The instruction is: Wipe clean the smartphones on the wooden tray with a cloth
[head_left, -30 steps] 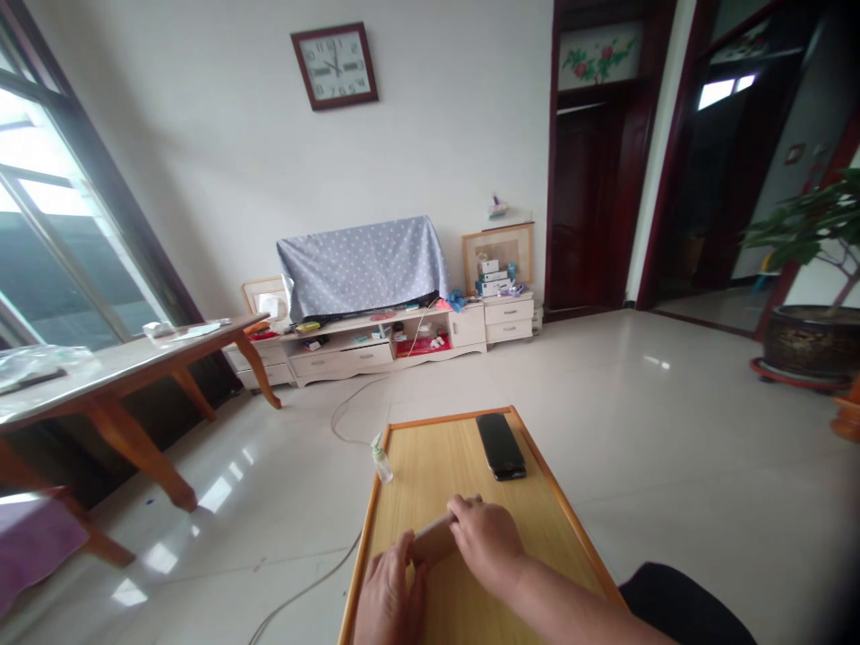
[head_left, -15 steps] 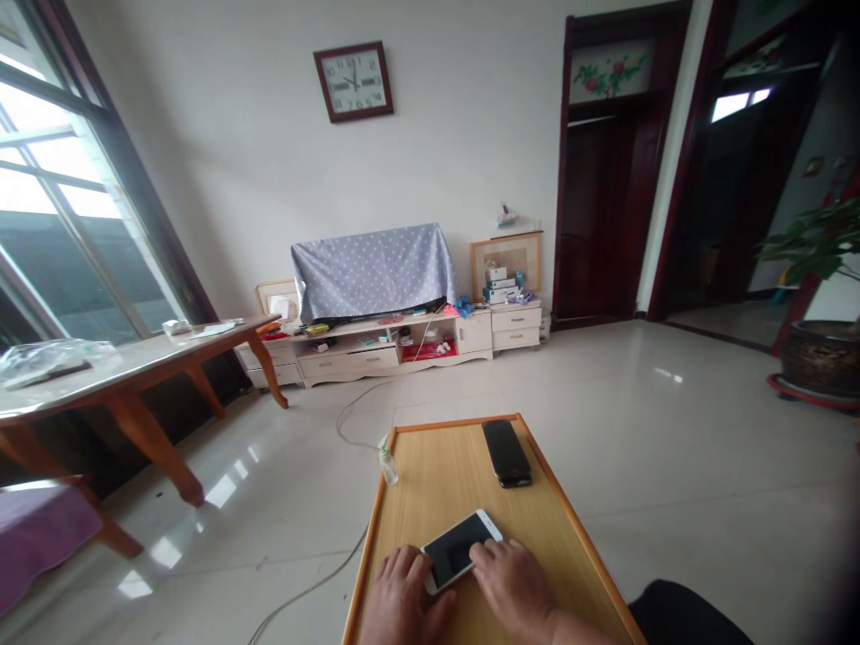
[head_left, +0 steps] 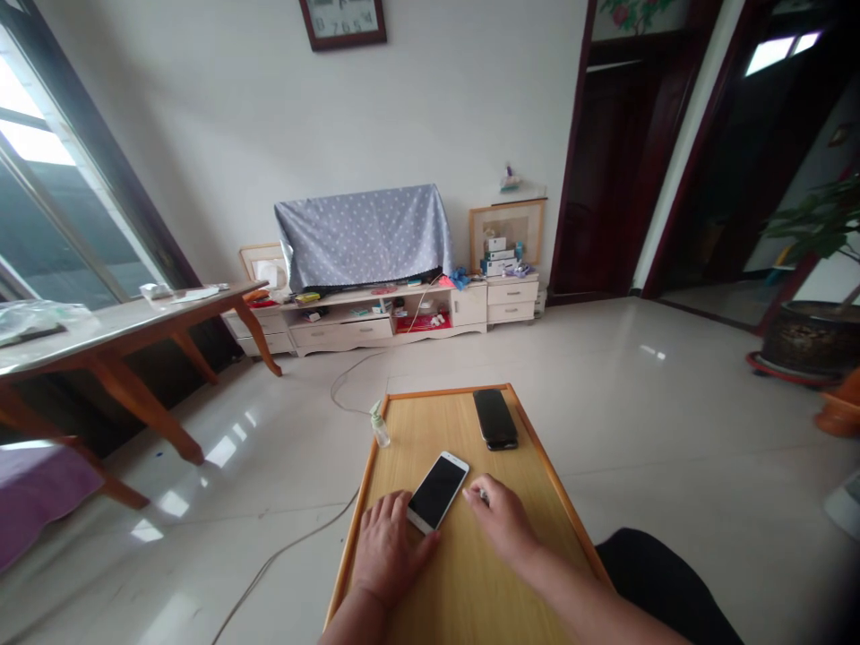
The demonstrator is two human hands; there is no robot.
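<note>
Spray bottle (head_left: 380,428) stands at 10 o'clock from the white phone (head_left: 436,492), which lies face up and tilted across the middle of the worktop (head_left: 430,421). Left hand (head_left: 393,549) rests flat at the phone's 7 o'clock, its fingers (head_left: 396,506) spread open, with the edge of the hand against the phone's lower end. Dark phone (head_left: 495,418) lies near the rim at 1 o'clock. Right hand (head_left: 501,520) sits just beside the white phone at 4 o'clock, apart from it, its fingers (head_left: 476,492) bunched at a small pale speck, too small to tell whether they grip it.
</note>
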